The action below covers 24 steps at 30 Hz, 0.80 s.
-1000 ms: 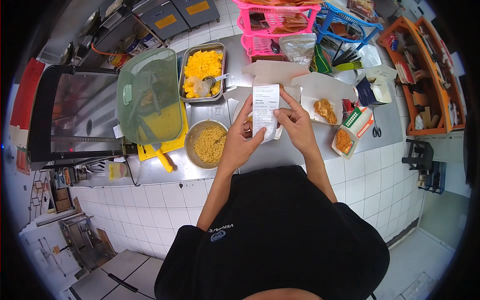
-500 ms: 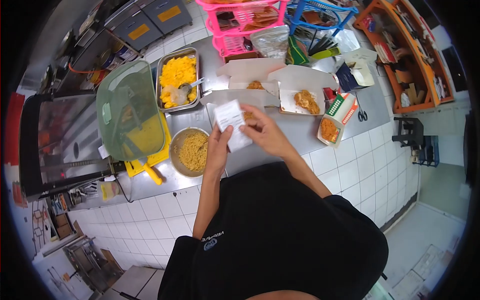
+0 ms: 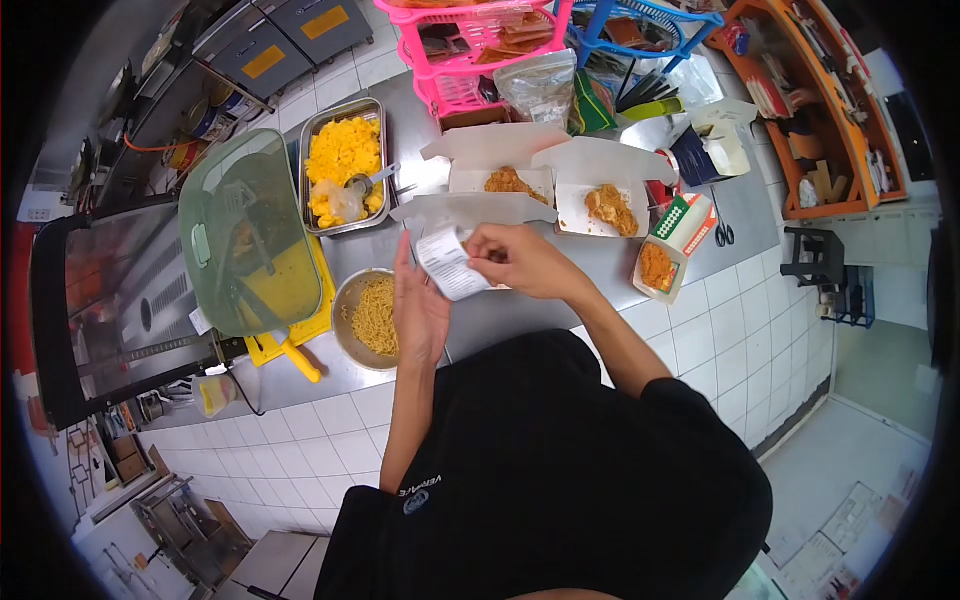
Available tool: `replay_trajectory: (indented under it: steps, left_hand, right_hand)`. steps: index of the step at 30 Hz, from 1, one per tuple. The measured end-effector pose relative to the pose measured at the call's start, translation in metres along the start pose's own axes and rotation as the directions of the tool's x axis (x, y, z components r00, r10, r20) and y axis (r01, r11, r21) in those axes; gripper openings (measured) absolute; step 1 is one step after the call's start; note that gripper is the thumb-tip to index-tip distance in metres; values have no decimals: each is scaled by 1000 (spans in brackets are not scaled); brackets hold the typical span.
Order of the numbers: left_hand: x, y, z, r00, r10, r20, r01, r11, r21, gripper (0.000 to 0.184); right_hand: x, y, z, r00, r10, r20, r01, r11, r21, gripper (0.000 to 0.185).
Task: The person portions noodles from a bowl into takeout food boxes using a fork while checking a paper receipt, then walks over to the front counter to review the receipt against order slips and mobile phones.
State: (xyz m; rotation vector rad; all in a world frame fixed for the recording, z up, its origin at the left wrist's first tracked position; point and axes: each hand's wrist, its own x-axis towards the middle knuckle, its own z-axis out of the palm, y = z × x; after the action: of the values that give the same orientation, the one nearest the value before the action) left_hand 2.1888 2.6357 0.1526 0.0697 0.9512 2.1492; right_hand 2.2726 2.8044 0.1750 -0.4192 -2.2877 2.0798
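Printed slip (image 3: 450, 267): one, bent, above the counter (image 3: 475, 322); long axis uncertain. Right hand (image 3: 522, 262): nearer; grip pinching slip, which lies at its nine o'clock. Left hand (image 3: 421, 315): fingers spread, slip at one o'clock, contact unclear. Around slip: white box flap (image 3: 490, 206), twelve, close behind; fried chicken (image 3: 512, 182), one; noodle bowl (image 3: 342, 320), eight.

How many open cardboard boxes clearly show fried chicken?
3: the left white box, the white box to its right, and the red-and-green printed carton beside that. The right hand and white printed paper may hide more.
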Motion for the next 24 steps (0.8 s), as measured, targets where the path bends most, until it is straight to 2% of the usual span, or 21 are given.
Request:
replay_trajectory:
  steps: [1, 2, 3, 5, 8, 11, 12, 14, 16, 17, 18, 19, 20, 23, 24]
  left_hand:
    - [3, -3, 3, 1000, -6, 3, 6, 999, 47, 52]
    - [7, -2, 0, 997, -83, -7, 83, 993, 85, 57]
    - [11, 1, 1, 996, -87, 5, 86, 993, 86, 57]
    - [9, 4, 4, 993, 8, -121, 12, 986, 166, 57]
    - [10, 5, -17, 986, 5, -167, 8, 997, 82, 50]
    - [12, 1, -24, 983, 54, -174, -48, 998, 36, 46]
    - [13, 3, -22, 978, 75, -193, -79, 997, -14, 44]
    - [13, 6, -20, 972, 97, -216, -112, 992, -60, 41]
    - [10, 10, -22, 999, -33, -10, 31, 986, -166, 40]
    - [9, 9, -26, 999, -29, -19, 25, 986, -163, 40]
    - [8, 7, -32, 994, -76, 78, 84, 991, -103, 41]
    - [7, 8, -37, 977, -125, 172, 133, 990, -38, 42]
    - [5, 8, -40, 975, -127, 181, 130, 991, -3, 42]
    - [3, 18, -38, 983, -158, 89, 156, 987, 27, 38]
    - [1, 21, -31, 993, -112, 29, 110, 991, 76, 38]
  right_hand:
    - [3, 5, 6, 1000, 6, -4, -6, 1000, 4, 13]
    - [7, 12, 11, 998, -56, 35, 57, 998, -34, 13]
    - [12, 13, 14, 990, -119, 74, 125, 989, -75, 12]
    - [12, 13, 19, 993, -58, 101, 64, 996, -60, 8]
    - [8, 44, 38, 998, -65, -27, 68, 989, 131, 12]
    - [-2, 44, 51, 999, -51, -9, 52, 991, 125, 19]
    - [-6, 39, 48, 995, 28, 93, -35, 996, 80, 26]
    - [-8, 43, 46, 991, 55, 122, -58, 998, 22, 26]
    - [-10, 43, 48, 985, 79, 156, -75, 997, -34, 26]
    - [-12, 42, 51, 977, 108, 185, -126, 988, 93, 25]
    - [-13, 42, 55, 967, 132, 220, -180, 959, 218, 25]
    - [-15, 42, 59, 965, 126, 232, -179, 959, 222, 25]
    - [-17, 43, 62, 957, 145, 252, -214, 938, 274, 24]
    - [-21, 55, 74, 927, 155, 342, -278, 896, 346, 27]
    - [-23, 52, 76, 920, 169, 355, -303, 879, 369, 27]
